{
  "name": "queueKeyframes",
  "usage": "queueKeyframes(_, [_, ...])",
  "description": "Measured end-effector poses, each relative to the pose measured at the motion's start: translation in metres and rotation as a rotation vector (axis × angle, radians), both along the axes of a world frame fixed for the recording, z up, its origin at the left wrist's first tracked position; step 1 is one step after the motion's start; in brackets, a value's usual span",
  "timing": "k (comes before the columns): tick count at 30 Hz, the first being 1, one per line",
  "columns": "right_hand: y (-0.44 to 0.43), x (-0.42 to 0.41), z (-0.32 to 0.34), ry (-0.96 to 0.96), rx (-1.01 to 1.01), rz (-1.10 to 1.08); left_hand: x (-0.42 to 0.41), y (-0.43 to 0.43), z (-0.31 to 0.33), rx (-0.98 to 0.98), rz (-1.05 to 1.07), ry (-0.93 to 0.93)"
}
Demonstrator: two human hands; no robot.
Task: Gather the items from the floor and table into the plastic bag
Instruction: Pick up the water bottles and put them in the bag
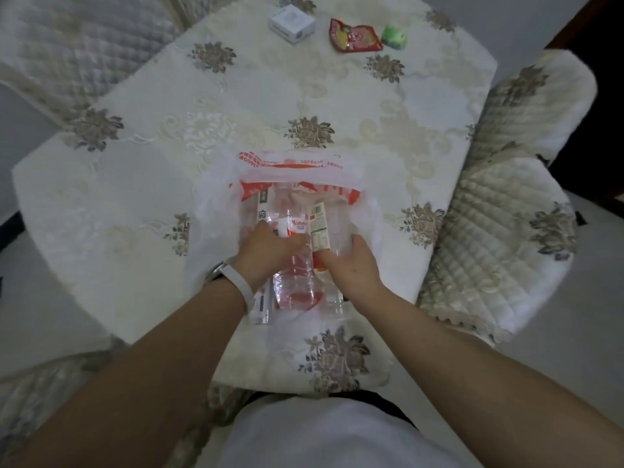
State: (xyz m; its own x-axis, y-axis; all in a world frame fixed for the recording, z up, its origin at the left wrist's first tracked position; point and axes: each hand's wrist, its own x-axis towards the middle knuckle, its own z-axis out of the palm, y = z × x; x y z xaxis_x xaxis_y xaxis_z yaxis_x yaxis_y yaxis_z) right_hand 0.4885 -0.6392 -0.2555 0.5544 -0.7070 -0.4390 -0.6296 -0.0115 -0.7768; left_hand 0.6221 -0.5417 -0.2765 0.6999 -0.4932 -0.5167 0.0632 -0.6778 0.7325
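- The plastic bag (216, 204) is lying on the table (135, 197) near your edge. It is thin, whitish and see-through, with red print across its far side.
- Three clear bottles are showing through it, side by side: a red-labelled bottle (295, 285) in the middle, a white-labelled bottle (319, 228) to its right, and a third bottle (261, 211) with dark lettering to its left.
- Your left hand (266, 253), with a watch (219, 270) at the wrist, is curling over the red-labelled bottle.
- Your right hand (353, 261) is gripping the white-labelled bottle, just beside the left hand.
- A white box (292, 23), a red snack packet (354, 37) and a small green item (393, 37) are sitting together at the far edge, well apart from the bag.
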Motion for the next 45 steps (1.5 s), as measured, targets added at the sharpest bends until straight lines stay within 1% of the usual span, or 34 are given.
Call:
queueKeyframes(4, [-0.004, 0.026, -0.014, 0.027, -0.028, 0.022, 0.007, 0.003, -0.001, 0.040, -0.037, -0.042])
queueKeyframes(7, [-0.007, 0.038, -0.017, 0.007, -0.057, -0.020, 0.012, 0.000, 0.003, 0.100, -0.073, -0.107])
queueKeyframes(10, [-0.008, 0.048, -0.023, -0.012, -0.072, -0.045, 0.018, -0.005, 0.008, 0.133, -0.054, -0.169])
queueKeyframes(13, [-0.009, 0.053, -0.025, 0.010, -0.051, -0.057, 0.027, -0.008, 0.004, 0.172, -0.049, -0.251])
queueKeyframes(15, [-0.011, 0.050, -0.026, 0.046, -0.043, -0.003, 0.030, -0.007, 0.002, 0.212, -0.046, -0.314])
queueKeyframes(18, [-0.017, 0.042, -0.029, 0.105, -0.062, 0.078, 0.019, -0.005, 0.005, 0.259, -0.159, -0.465])
queueKeyframes(21, [-0.019, 0.027, -0.031, 0.261, -0.146, 0.212, -0.005, 0.002, 0.003, 0.173, -0.291, -0.626])
queueKeyframes(23, [-0.018, 0.014, -0.035, 0.360, -0.223, 0.338, -0.024, 0.009, -0.003, 0.103, -0.413, -0.672])
queueKeyframes(25, [-0.017, 0.003, -0.038, 0.429, -0.281, 0.442, -0.036, 0.013, -0.011, 0.089, -0.522, -0.733])
queueKeyframes(28, [-0.016, -0.009, -0.038, 0.408, -0.319, 0.472, -0.043, 0.020, -0.020, 0.142, -0.675, -0.774])
queueKeyframes(33, [-0.007, -0.028, -0.011, 0.193, -0.396, 0.460, -0.038, 0.028, -0.030, 0.169, -0.733, -0.793])
queueKeyframes(37, [-0.009, -0.058, 0.016, 0.137, -0.442, 0.366, -0.041, 0.031, -0.027, 0.153, -0.727, -0.803])
queueKeyframes(39, [-0.007, -0.075, 0.022, 0.156, -0.436, 0.320, -0.044, 0.033, -0.023, 0.117, -0.701, -0.776])
queueKeyframes(42, [0.000, -0.094, 0.019, 0.214, -0.422, 0.330, -0.054, 0.039, -0.014, 0.040, -0.670, -0.775])
queueKeyframes(45, [0.005, -0.107, 0.013, 0.163, -0.404, 0.327, -0.069, 0.048, -0.003, -0.050, -0.599, -0.826])
